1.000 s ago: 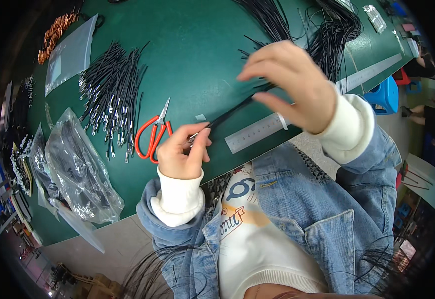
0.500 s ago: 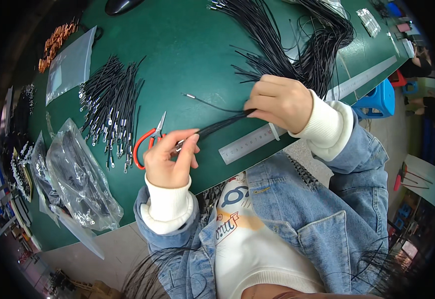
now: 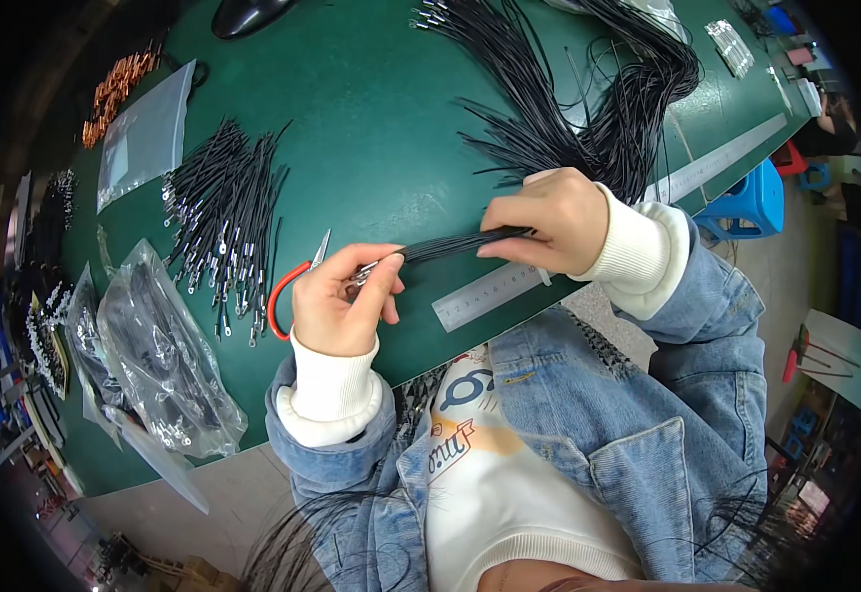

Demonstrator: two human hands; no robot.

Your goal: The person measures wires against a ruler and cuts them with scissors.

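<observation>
The left hand [image 3: 337, 308] is closed around the metal-tipped end of a small bundle of black wires [image 3: 455, 244], with thumb and fingers pinching the terminals. The right hand [image 3: 549, 219] grips the same bundle further along, fingers curled over it. The bundle runs nearly straight between the two hands, just above the near edge of the worktop [image 3: 371, 128].

A pair of scissors with orange-red handles [image 3: 287, 291] lies directly beside the left hand; one handle loop shows at the wrist side, and the blade tip projects above the knuckles. Whether the left hand touches the scissors cannot be told. A steel ruler [image 3: 490, 294] lies flat under the bundle, along the near edge, its right end below the right hand.

Beyond the right hand, a large mass of long black wires [image 3: 588, 109] spreads toward the far right corner of the worktop. A second, longer ruler [image 3: 726, 163] follows the right edge. To the left of the scissors lies a pile of short black wires with metal terminals [image 3: 223, 222]. Clear plastic bags holding dark parts [image 3: 159, 360] sit at the near left corner. A flat clear bag [image 3: 144, 138] and a cluster of copper-coloured parts [image 3: 120, 94] lie toward the far left edge.
</observation>
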